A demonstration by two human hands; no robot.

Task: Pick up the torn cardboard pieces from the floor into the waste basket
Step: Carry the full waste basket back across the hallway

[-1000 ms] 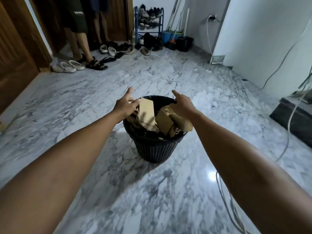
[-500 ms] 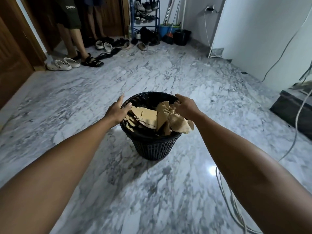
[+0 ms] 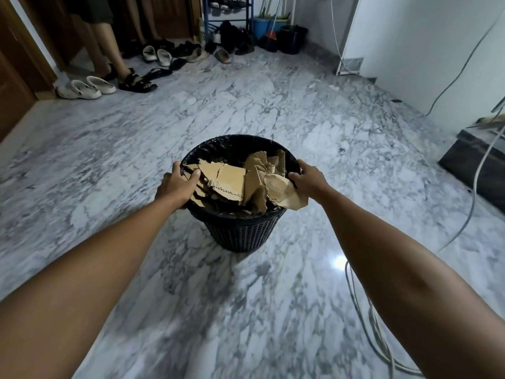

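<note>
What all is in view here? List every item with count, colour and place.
waste basket: one, black, mid floor
torn cardboard pieces: several, brown, piled in the basket, one hanging over the right rim
floor: grey-white marble
white clogs: one pair, far left by the door
shoe rack: one, blue, far wall, loose shoes on the floor around it
bystander's legs: far left, in black sandals
cables: pale, right floor
left hand: grips the basket's left rim
right hand: grips the right rim
</note>
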